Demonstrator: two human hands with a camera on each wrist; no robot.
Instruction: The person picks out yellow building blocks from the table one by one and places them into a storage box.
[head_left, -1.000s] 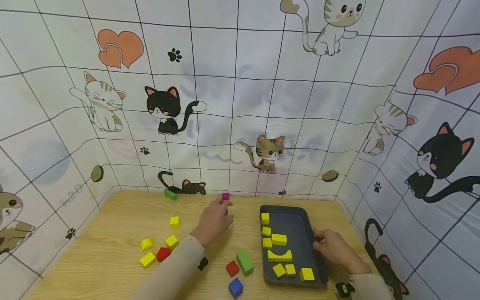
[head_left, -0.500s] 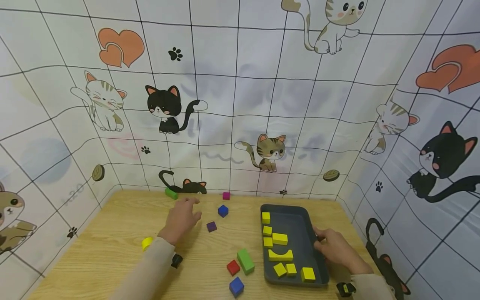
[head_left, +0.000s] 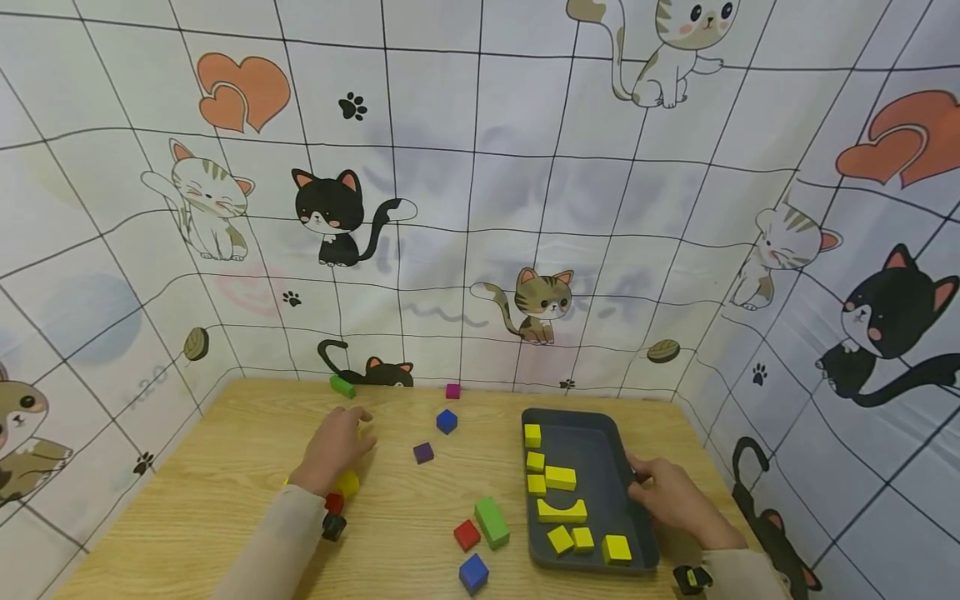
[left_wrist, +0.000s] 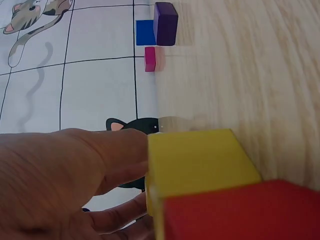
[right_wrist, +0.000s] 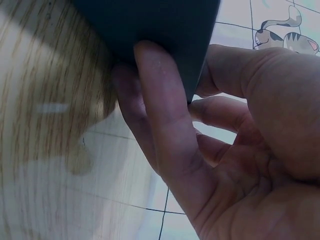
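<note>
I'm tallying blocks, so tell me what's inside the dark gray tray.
Inside the dark gray tray lie eight yellow blocks, one with a curved notch. The right hand grips its right edge. Whatever is directly beneath the blocks is covered.

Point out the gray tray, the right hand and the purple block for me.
Gray tray [head_left: 600, 454], head view: bare floor of the tray.
Right hand [head_left: 669, 493], head view: back of the hand.
Purple block [left_wrist: 166, 25], left wrist view: its broad face.
</note>
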